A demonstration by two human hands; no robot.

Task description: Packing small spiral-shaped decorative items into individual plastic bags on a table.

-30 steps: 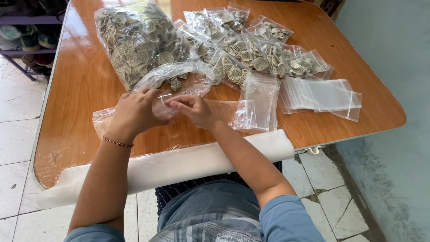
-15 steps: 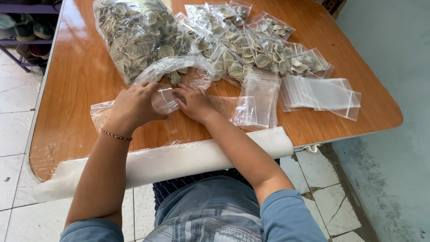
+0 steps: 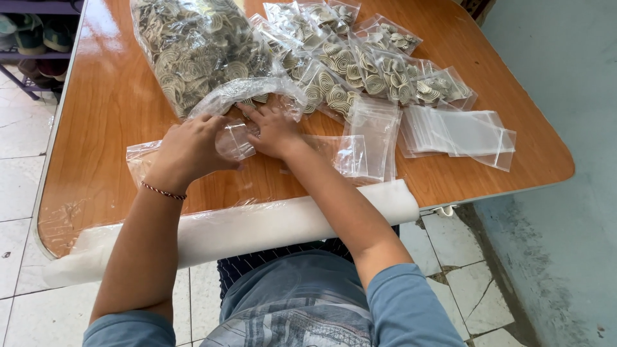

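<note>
My left hand grips a small clear plastic bag just above the wooden table. My right hand lies next to it, fingers reaching into the open mouth of a large clear bag full of pale spiral pieces. A red cord bracelet circles my left wrist. Whether the small bag holds any pieces is not visible.
Several small filled bags lie at the back of the table. A stack of empty clear bags sits at the right, and more empty ones lie beside my right forearm. A white roll runs along the near edge. Shelves with shoes stand far left.
My right hand has moved forward from the small bag into the large bag's opening. My left hand keeps its hold on the small bag.
</note>
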